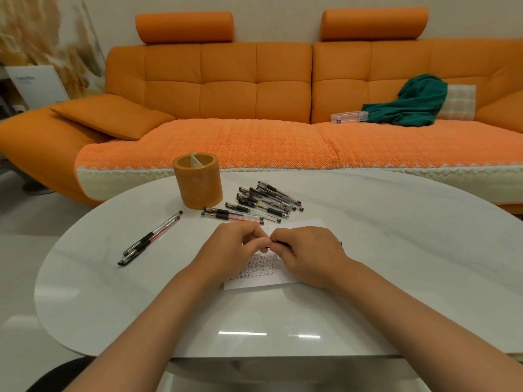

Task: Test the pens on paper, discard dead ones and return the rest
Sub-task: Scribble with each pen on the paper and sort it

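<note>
Left hand (235, 244) and right hand (308, 250) meeting low over paper (263, 268), both curled on one pen (279, 244). Right gripping the barrel, left pinching the end at centre. Reads as cap coming off or going on. Cannot tell which, with the joint buried under fingers.

Step in hand: testing a single pen, mid-batch judging by the rows of marks on paper. Next move, if uncapped: tip down onto a bare patch, with blank strip available at the far edge. If capped: sorting by result.

Tip, cap and ink colour all hidden. Only the barrel's tail poking out past the right hand.

Further out on table (396, 250): two pens (150, 239) set apart at left, one red-inked. Probably a sorted group, dead or good unclear. Pile (268, 199) just beyond paper, likely untested. Holder (198, 182) left of pile, no pens sticking out, inside mostly hidden. No bin in view.

Far back: clear case (349, 116) on sofa (226, 89), contents unreadable.
</note>
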`<state>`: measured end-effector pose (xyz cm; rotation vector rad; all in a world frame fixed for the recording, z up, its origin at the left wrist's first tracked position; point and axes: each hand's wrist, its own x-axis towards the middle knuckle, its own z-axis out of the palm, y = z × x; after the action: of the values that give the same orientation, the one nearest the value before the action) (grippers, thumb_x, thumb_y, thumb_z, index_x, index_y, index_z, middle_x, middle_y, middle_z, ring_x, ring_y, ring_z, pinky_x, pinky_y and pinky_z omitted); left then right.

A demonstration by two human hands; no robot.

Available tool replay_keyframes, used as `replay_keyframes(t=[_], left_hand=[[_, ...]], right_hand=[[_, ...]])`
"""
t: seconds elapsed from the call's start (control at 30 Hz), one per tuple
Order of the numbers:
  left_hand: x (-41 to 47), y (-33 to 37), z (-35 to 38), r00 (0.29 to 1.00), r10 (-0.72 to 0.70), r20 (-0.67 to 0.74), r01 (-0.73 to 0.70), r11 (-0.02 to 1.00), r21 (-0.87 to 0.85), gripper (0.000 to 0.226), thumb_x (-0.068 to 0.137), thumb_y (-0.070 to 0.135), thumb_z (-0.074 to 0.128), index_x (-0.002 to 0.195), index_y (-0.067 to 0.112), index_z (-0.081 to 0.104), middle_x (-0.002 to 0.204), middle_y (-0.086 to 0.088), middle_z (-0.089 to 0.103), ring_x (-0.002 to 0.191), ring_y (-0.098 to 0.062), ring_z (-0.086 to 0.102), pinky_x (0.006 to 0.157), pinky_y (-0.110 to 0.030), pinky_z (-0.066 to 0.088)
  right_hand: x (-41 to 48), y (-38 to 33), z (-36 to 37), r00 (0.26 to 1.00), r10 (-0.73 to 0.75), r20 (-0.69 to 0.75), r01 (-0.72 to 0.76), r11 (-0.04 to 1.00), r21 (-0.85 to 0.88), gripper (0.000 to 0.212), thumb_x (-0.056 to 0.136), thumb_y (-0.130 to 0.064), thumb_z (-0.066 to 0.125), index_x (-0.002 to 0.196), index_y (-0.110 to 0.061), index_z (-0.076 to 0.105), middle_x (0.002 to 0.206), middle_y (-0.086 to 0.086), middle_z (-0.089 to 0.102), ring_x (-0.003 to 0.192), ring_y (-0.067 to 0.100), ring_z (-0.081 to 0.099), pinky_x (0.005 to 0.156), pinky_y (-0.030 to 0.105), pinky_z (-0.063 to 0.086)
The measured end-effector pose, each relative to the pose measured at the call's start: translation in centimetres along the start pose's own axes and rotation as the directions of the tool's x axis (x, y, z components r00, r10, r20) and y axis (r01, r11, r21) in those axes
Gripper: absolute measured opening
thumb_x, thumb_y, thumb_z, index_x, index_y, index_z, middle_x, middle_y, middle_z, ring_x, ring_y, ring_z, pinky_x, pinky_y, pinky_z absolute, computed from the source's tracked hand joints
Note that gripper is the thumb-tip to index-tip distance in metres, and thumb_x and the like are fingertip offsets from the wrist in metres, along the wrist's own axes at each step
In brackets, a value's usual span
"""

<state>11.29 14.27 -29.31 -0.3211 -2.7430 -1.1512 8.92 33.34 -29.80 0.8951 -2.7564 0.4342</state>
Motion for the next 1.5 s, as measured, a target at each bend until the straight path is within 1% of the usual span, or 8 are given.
replay_keyframes(t=[0.23,0.37,0.53,0.7,0.87,1.13,1.33,1.5], left_hand=[[-0.1,0.1,-0.6,1.000,-0.011,0.018,0.011,1.000,-0.018,0.008,0.092,0.026,0.070,0.086,0.026,0.075,0.079,0.015,0.073,0.077,0.007,0.061,0.065,-0.006,0.043],[0.0,0.1,-1.1,1.000,-0.010,-0.004,0.009,1.000,-0.022,0.007,0.090,0.027,0.072,0.084,0.028,0.075,0.076,0.017,0.072,0.075,0.007,0.062,0.064,-0.006,0.043],[0.0,-0.3,-1.3,0.999,-0.050,0.014,0.049,0.997,0.060,0.002,0.090,0.033,0.072,0.089,0.033,0.073,0.080,0.018,0.071,0.081,-0.001,0.063,0.071,-0.019,0.051],[0.0,-0.6,-1.5,0.991,-0.127,0.029,0.111,0.942,0.317,0.004,0.091,0.039,0.068,0.092,0.036,0.065,0.096,0.021,0.061,0.088,-0.004,0.056,0.073,-0.023,0.049],[0.1,-1.1,-0.6,0.996,-0.082,0.040,0.063,0.936,0.346,0.015,0.090,0.037,0.067,0.105,0.037,0.061,0.103,0.019,0.058,0.095,-0.004,0.052,0.078,-0.020,0.046],[0.4,-1.0,0.2,0.985,-0.131,0.114,0.074,0.912,0.403,0.039,0.085,0.063,0.063,0.117,0.042,0.056,0.112,0.016,0.049,0.111,-0.009,0.044,0.099,-0.034,0.045],[0.6,-1.7,0.3,0.978,-0.163,0.131,0.112,0.938,0.327,0.039,0.081,0.063,0.068,0.114,0.043,0.057,0.113,0.014,0.050,0.115,-0.010,0.042,0.096,-0.033,0.045],[0.9,-1.9,0.4,0.976,-0.177,0.130,0.125,0.935,0.333,0.043,0.079,0.064,0.069,0.114,0.042,0.057,0.112,0.014,0.050,0.114,-0.010,0.042,0.096,-0.034,0.047]], right_hand=[[0.2,-0.4,0.3,1.000,0.009,0.000,-0.009,1.000,-0.006,0.026,0.102,-0.049,0.039,0.106,-0.040,0.062,0.070,-0.011,0.053,0.068,0.012,0.046,0.051,0.025,0.024],[0.3,-0.4,0.1,0.999,0.032,0.004,-0.032,0.999,-0.015,0.033,0.101,-0.057,0.036,0.110,-0.040,0.062,0.070,-0.012,0.057,0.069,0.012,0.051,0.058,0.030,0.039],[0.2,-0.3,-0.3,0.992,0.074,0.106,-0.073,0.997,-0.012,0.041,0.100,-0.058,0.036,0.129,-0.036,0.053,0.103,-0.007,0.071,0.096,0.016,0.063,0.069,0.031,0.039],[-0.3,0.7,-0.6,0.984,0.086,0.156,-0.111,0.981,0.161,0.021,0.103,-0.022,0.034,0.121,-0.034,0.035,0.085,-0.010,0.054,0.077,0.021,0.054,0.064,0.038,0.040],[0.3,1.3,-0.8,0.996,0.062,0.066,-0.079,0.953,0.292,0.038,0.100,-0.006,0.038,0.100,-0.036,0.060,0.104,-0.005,0.054,0.091,0.013,0.053,0.081,0.027,0.043],[0.4,0.8,-1.4,0.968,0.133,0.214,-0.245,0.704,0.667,0.055,0.096,0.008,0.036,0.129,-0.027,0.062,0.100,-0.005,0.058,0.076,0.007,0.060,0.073,0.019,0.048],[-0.5,-0.1,-1.0,0.969,0.119,0.216,-0.247,0.491,0.835,0.017,0.101,-0.018,0.055,0.110,-0.014,0.069,0.071,0.006,0.053,0.061,0.013,0.052,0.056,0.021,0.043],[-0.7,-0.6,-0.9,0.944,0.196,0.265,-0.325,0.421,0.847,0.022,0.092,0.003,0.047,0.099,-0.004,0.066,0.076,0.020,0.066,0.052,0.027,0.059,0.040,0.016,0.036]])
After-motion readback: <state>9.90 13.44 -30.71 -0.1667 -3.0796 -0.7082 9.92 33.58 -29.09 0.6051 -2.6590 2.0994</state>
